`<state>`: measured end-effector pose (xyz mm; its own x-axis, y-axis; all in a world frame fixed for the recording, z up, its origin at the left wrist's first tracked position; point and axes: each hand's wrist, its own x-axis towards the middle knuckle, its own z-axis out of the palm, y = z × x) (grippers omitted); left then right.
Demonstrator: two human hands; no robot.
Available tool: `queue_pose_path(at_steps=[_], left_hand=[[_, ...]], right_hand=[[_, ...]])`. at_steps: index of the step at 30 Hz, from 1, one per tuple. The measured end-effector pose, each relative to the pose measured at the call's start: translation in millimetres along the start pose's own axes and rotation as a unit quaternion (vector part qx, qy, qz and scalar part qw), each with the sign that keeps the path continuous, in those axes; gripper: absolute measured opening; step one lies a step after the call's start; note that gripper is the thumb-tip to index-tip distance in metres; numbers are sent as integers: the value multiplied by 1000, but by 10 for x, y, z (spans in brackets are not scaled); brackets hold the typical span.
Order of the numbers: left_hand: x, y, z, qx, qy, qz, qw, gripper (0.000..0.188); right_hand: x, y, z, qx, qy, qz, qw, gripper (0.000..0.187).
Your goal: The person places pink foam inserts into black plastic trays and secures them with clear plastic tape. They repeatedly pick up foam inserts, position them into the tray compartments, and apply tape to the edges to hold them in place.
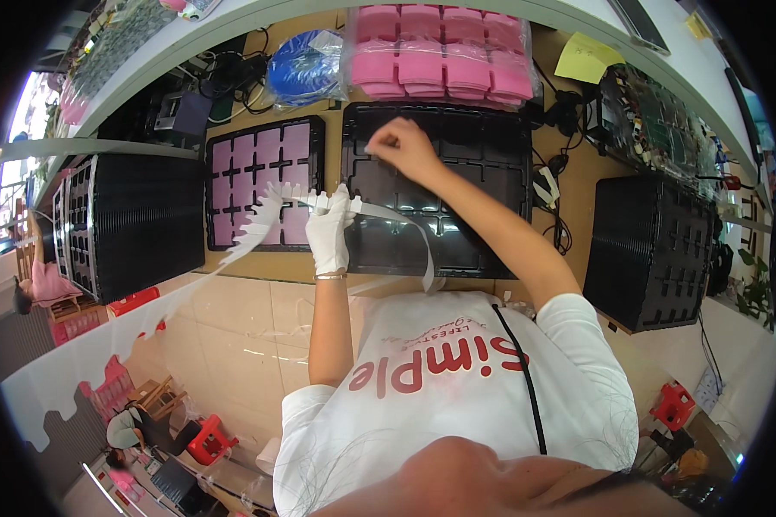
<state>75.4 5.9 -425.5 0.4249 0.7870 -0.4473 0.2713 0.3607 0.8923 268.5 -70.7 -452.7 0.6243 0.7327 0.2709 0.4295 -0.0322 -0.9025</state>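
The room is bright. Strong white light comes from the window (28, 103) on the left, hiding what is outside. Shiny spots dot the black tray (491, 237). The right hand (403, 148) looks a bit blurry. The far shelf (159, 67) bends, and the corners are black.

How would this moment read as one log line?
Left hand: gloved, gripping white strip | Right hand: bare, over black tray | Pink-filled tray: left of black tray
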Motion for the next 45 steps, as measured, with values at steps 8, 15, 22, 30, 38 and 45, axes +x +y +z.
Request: queue_pose_path(at_steps=[8,15,22,30,38,45], left_hand=[[78,-31,17,4,-13,-31,999,21],[100,-42,-17,-5,-26,-46,999,19],[115,-58,-23,17,-24,-44,999,25],[119,-117,-50,-20,-27,-28,999,29],[106,-81,-32,-25,-28,-35,999,27],[11,15,9,-42,-59,-40,997,18]], right_hand=[[574,641,184,-289,-51,11,956,12],[649,480,100,-299,-109,82,945,14],[642,494,141,-303,-93,97,944,11],[663,483,152,-311,-98,101,940,12],[558,483,78,-236,-140,41,961,10],[-315,54,-238,483,-26,255,837,5]])
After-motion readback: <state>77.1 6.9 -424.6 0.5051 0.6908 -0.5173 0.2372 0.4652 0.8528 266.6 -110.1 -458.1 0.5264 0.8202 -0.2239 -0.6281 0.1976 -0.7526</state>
